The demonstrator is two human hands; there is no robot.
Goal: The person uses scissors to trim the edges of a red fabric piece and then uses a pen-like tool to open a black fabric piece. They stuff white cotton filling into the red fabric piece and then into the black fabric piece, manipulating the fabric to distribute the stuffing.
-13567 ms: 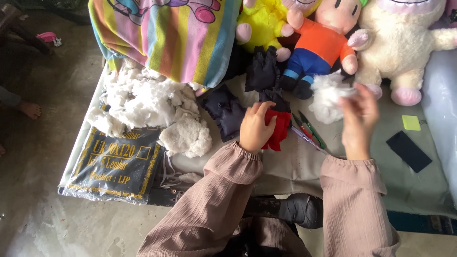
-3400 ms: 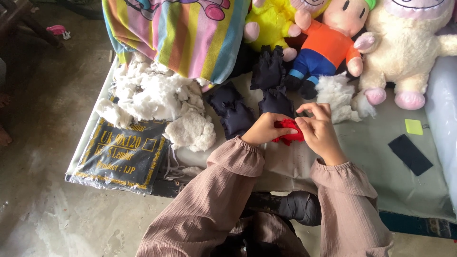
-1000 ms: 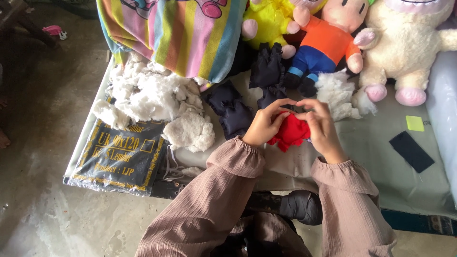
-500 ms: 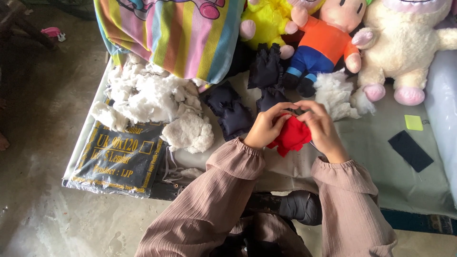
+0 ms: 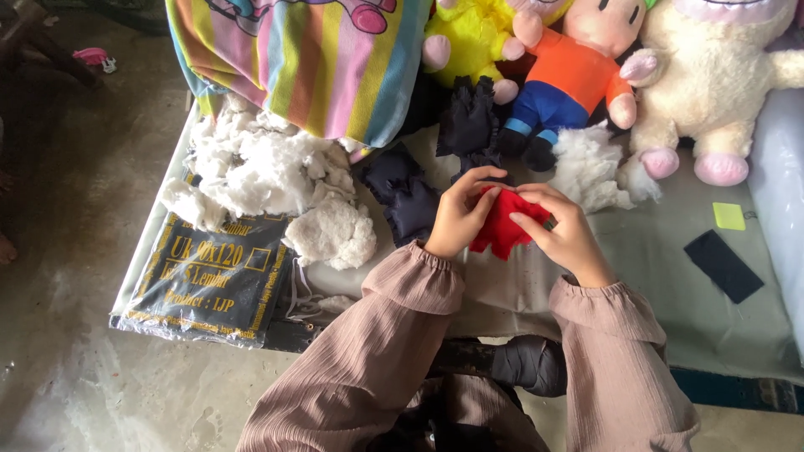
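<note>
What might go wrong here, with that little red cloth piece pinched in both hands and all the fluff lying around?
The left hand and right hand both pinch the small red fabric piece; pulled too hard, it may tear or lose stuffing. The loose white stuffing reaches the edge of the table, so a sleeve could sweep some to the floor. The dark fabric pieces beside the hands could also get knocked aside.
</note>
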